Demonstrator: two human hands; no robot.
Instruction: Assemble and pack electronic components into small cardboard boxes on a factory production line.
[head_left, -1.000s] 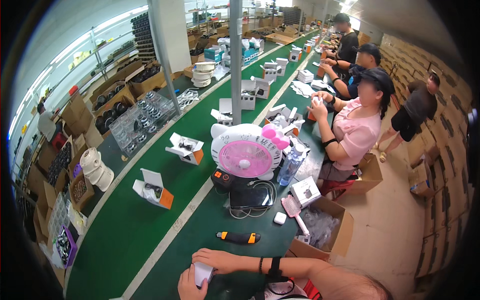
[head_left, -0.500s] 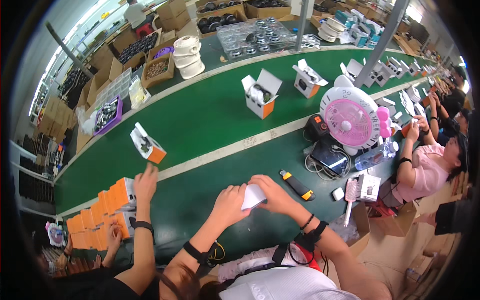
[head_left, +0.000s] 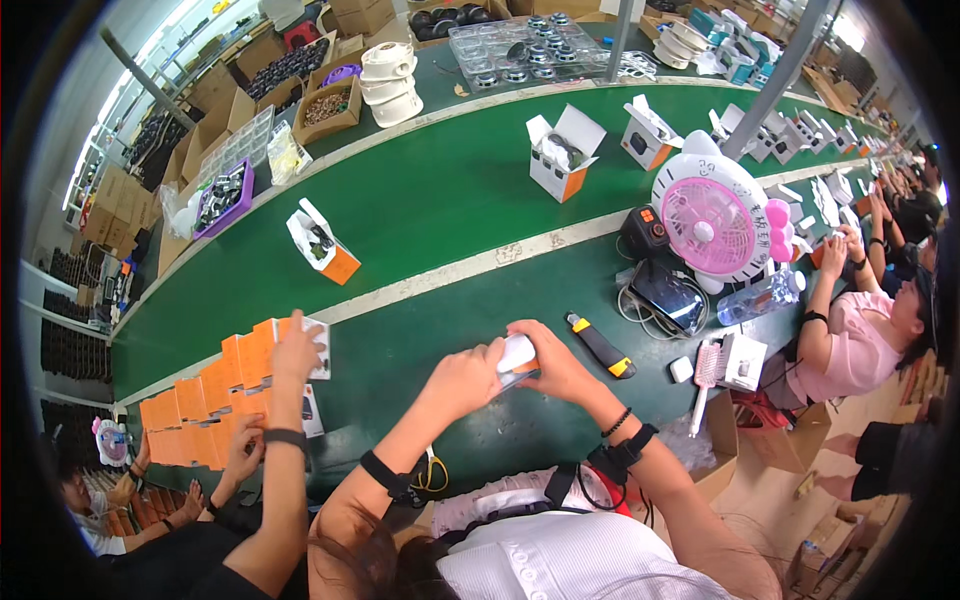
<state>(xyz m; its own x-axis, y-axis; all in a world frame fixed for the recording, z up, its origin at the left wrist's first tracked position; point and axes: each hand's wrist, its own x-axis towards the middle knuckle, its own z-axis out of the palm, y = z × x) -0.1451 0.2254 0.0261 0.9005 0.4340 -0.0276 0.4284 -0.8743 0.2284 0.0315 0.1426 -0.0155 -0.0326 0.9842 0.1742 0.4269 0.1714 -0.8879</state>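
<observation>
Over the green table, a small white carton (head_left: 517, 352) with a strip of orange on its lower side sits between my two hands. My left hand (head_left: 462, 382) grips its left end with curled fingers. From the other side, my right hand (head_left: 558, 366) closes round the right end. The hands hide much of the carton. To the right of my right hand lies a yellow-and-black utility knife (head_left: 600, 345). A pair of yellow-handled scissors (head_left: 432, 472) is partly visible near my left forearm.
At left, a co-worker's hands (head_left: 298, 350) touch stacked orange boxes (head_left: 215, 385). Open cartons (head_left: 565, 155) stand on the green conveyor belt (head_left: 430, 220). A pink-and-white fan (head_left: 708, 228), phone (head_left: 670, 297), water bottle (head_left: 760, 298) and hairbrush (head_left: 704, 385) occupy the right side.
The carton has turned in my hands, now showing an orange strip. The co-worker's hand has moved from near the belt's open carton onto the stacked boxes. The whole view has shifted slightly.
</observation>
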